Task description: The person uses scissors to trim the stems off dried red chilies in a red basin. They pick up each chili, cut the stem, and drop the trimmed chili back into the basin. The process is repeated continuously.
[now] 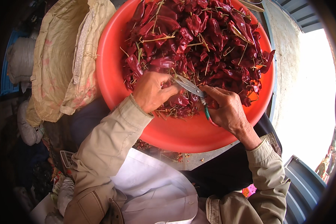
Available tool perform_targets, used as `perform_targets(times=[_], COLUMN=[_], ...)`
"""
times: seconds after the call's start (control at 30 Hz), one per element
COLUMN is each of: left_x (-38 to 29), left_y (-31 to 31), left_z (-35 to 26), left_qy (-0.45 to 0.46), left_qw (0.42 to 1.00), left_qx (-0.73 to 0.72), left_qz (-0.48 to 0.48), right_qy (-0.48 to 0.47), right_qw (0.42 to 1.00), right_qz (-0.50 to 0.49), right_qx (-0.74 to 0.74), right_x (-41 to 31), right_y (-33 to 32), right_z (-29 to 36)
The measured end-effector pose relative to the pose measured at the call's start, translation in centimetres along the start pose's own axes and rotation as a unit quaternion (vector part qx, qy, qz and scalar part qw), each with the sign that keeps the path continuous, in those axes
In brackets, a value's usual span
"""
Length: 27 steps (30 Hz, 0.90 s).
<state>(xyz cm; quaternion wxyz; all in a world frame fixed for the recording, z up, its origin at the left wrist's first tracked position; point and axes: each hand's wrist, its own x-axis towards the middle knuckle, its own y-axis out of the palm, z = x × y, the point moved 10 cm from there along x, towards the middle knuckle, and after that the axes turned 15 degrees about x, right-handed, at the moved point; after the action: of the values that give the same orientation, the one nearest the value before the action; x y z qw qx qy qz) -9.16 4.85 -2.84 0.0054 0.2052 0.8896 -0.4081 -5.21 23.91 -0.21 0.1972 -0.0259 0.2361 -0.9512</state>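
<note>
A broad red plastic basin (184, 137) is heaped with dried red chili peppers (212, 36), many with pale stems. Over the near part of the heap, my left hand (154, 89) pinches a dried chili by its stem end between thumb and forefinger; most of that chili is hidden by the fingers. My right hand (226, 109) grips a pair of scissors (191, 86) whose handle has green and red wrapping. The blades point left and slightly away from me, their tips beside my left fingertips. Below the blades lie more chilies and short stem pieces.
A large tan woven sack (58, 56) stands open against the basin's left side. A calculator (67, 159) lies at left, near my sleeve. Chili scraps (180, 157) litter the floor. A blue-grey metal door panel (303, 182) is at lower right, beside the bright doorway.
</note>
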Motion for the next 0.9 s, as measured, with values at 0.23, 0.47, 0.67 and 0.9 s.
perform_targets(times=[0.23, 0.47, 0.67, 0.9], left_x=[-0.4, -0.4, -0.5, -0.5], left_y=[0.3, -0.6, -0.9, -1.5], left_z=[-0.5, -2.2, -2.8, -3.6], left_qy=[-0.013, 0.040, 0.060, 0.089], left_qw=[0.998, 0.998, 0.998, 0.993], left_qx=[0.055, 0.033, 0.016, -0.056], left_qz=[0.011, -0.024, -0.023, -0.047], right_qy=[-0.022, 0.073, 0.138, 0.318], right_qw=[1.000, 0.991, 0.954, 0.857], right_qz=[0.009, 0.041, 0.099, 0.153], right_qx=[-0.016, 0.103, 0.248, 0.375], right_x=[-0.1, -0.3, -0.2, -2.1], right_y=[0.6, 0.2, 1.3, 2.5], right_z=[-0.2, -1.4, -0.8, -1.8])
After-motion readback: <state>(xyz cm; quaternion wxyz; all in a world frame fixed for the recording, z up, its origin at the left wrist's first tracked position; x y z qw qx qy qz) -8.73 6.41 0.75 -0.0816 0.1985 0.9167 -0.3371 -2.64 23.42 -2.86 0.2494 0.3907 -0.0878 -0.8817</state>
